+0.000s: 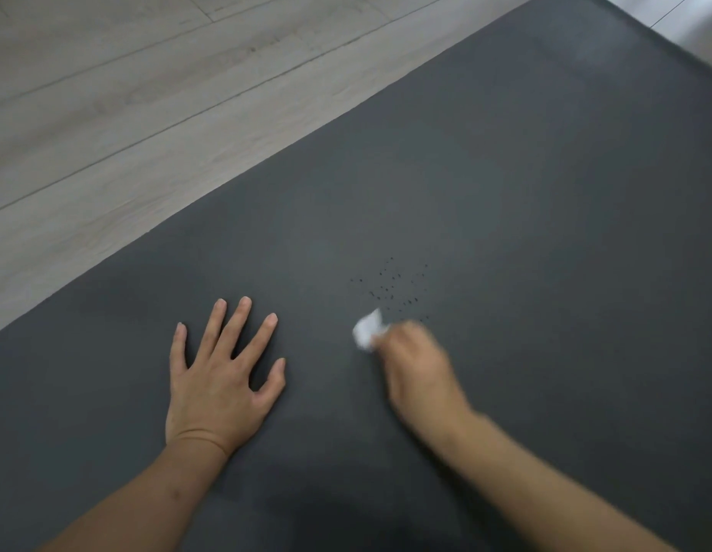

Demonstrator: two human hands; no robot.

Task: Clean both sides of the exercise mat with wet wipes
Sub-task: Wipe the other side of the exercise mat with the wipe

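Dark grey foam exercise mat (505, 185) spread flat on pale wood-plank floor (127, 93), filling most of the view. Left hand (218, 376) pressed palm-down on the mat, fingers (242, 324) straight and splayed apart. Right hand (418, 368), blurred, fingers curled around a crumpled white wet wipe (368, 330) held against the mat. Cluster of small dark specks (390, 286) just beyond the wipe.

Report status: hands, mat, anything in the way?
Left hand flat on the mat, fingers spread. Right hand grips a white wipe, blurred. Dark specks just beyond the wipe. Nothing blocking.
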